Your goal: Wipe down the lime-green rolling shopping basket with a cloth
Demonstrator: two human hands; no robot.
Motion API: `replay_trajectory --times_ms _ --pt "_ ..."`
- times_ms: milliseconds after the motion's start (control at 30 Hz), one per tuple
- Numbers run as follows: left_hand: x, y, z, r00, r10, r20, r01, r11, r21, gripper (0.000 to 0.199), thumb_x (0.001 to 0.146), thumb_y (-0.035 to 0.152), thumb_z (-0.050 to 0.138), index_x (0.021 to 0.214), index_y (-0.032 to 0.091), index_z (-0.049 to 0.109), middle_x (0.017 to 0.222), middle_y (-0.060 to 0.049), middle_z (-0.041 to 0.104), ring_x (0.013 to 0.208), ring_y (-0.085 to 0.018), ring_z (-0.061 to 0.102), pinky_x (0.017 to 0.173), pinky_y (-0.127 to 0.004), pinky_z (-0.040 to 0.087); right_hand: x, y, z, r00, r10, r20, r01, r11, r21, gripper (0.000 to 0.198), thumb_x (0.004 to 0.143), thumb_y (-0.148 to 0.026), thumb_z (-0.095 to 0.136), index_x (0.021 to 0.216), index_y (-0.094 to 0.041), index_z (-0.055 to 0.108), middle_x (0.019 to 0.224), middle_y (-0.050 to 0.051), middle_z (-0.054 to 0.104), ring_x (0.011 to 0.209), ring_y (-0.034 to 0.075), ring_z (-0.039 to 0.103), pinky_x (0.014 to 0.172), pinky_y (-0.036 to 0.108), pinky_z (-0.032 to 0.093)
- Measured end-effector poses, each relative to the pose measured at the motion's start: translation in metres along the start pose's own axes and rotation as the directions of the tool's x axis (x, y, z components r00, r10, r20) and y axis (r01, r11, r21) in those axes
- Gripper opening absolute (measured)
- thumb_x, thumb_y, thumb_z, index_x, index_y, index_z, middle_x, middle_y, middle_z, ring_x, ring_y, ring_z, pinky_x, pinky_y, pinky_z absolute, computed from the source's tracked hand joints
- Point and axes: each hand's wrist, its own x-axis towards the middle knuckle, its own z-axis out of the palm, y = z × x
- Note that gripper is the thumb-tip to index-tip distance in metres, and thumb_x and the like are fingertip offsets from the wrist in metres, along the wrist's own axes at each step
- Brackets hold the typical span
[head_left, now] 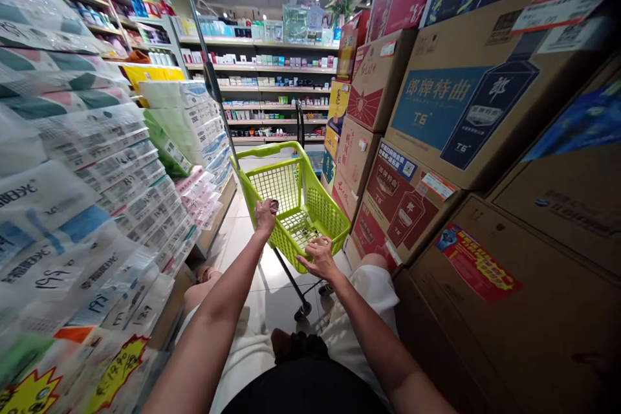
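A lime-green shopping cart basket (326, 207) with lattice walls sits tilted in front of me on a thin wheeled frame (294, 284). My left hand (264, 217) is closed at the basket's near left rim, and a small dark rounded patch shows by its fingers, too unclear to name. On the near rim, my right hand (319, 257) curls its fingers over the edge, thumb on the outer side. I see no goods in the basket, though its near inside is partly hidden by my hands.
Stacked plastic-wrapped paper packs (111, 142) line the left side. Cardboard liquor cartons (436, 97) rise close on the right. A slim upright pole (196, 19) stands at the basket's left. Cosmetics shelves (272, 68) cross the back, beyond the tiled floor (226, 233).
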Motion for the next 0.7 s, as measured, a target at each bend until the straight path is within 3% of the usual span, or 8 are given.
replay_trajectory --times_ms 100,167,233,300,433,500,700 --pt "-0.024 -0.013 0.003 0.985 0.169 0.021 -0.169 0.985 -0.029 0.048 0.082 -0.005 0.052 0.119 0.019 0.071 0.112 -0.012 0.056 0.108 -0.027 0.060 0.094 -0.041 0.055 -0.003 0.004 -0.001 0.999 -0.009 -0.033 0.010 1.000 0.018 0.042 0.098 -0.053 0.064 0.071 -0.021 0.060 0.079 0.000 0.070 0.107 0.023 0.059 0.108 0.041 0.020" --pt "-0.041 -0.022 0.003 0.929 0.364 0.063 -0.359 0.931 -0.070 0.055 0.078 -0.007 0.052 0.122 0.021 0.070 0.115 -0.011 0.057 0.115 -0.027 0.059 0.101 -0.042 0.054 -0.005 0.006 -0.003 0.999 -0.012 -0.039 0.013 0.999 0.040 0.042 0.097 -0.053 0.064 0.070 -0.021 0.059 0.077 0.000 0.069 0.106 0.023 0.060 0.108 0.042 0.020" --pt "-0.043 -0.029 -0.002 0.868 0.483 0.118 -0.475 0.876 -0.085 0.059 0.076 -0.007 0.055 0.125 0.024 0.070 0.118 -0.010 0.058 0.118 -0.027 0.058 0.104 -0.043 0.053 -0.007 0.007 -0.005 0.999 -0.020 -0.032 0.022 0.998 0.063 0.042 0.097 -0.052 0.065 0.069 -0.021 0.059 0.077 0.000 0.069 0.106 0.023 0.060 0.107 0.042 0.021" --pt "-0.026 -0.030 -0.009 0.869 0.469 0.159 -0.468 0.883 -0.046 0.055 0.078 -0.005 0.057 0.122 0.025 0.072 0.117 -0.010 0.058 0.113 -0.027 0.059 0.100 -0.044 0.056 -0.008 0.007 -0.008 0.999 -0.027 -0.023 0.029 0.997 0.073 0.040 0.095 -0.052 0.067 0.070 -0.021 0.059 0.077 0.000 0.069 0.106 0.023 0.060 0.107 0.043 0.021" --pt "0.026 -0.033 -0.023 0.972 0.221 0.076 -0.225 0.973 0.046 0.046 0.080 0.001 0.061 0.121 0.021 0.072 0.111 -0.011 0.057 0.102 -0.029 0.064 0.095 -0.045 0.058 -0.008 0.007 -0.008 0.999 -0.030 -0.025 0.032 0.996 0.077 0.037 0.093 -0.049 0.069 0.070 -0.022 0.058 0.078 0.000 0.069 0.107 0.024 0.059 0.106 0.043 0.022" --pt "0.037 -0.040 -0.025 0.986 0.158 0.043 -0.158 0.987 -0.002 0.047 0.082 0.006 0.063 0.125 0.021 0.070 0.111 -0.011 0.055 0.100 -0.028 0.065 0.097 -0.046 0.058 -0.008 0.007 -0.007 0.999 -0.036 -0.029 0.038 0.996 0.081 0.034 0.091 -0.046 0.070 0.070 -0.022 0.057 0.079 0.000 0.070 0.106 0.024 0.058 0.105 0.042 0.023" --pt "0.013 -0.063 -0.019 0.932 0.357 0.063 -0.341 0.923 -0.178 0.047 0.088 0.025 0.067 0.135 0.023 0.065 0.127 -0.011 0.048 0.124 -0.028 0.057 0.112 -0.048 0.052 -0.012 0.008 -0.012 0.999 -0.043 -0.019 0.044 0.995 0.090 0.030 0.088 -0.040 0.071 0.071 -0.021 0.057 0.080 -0.001 0.068 0.104 0.022 0.059 0.106 0.042 0.022"
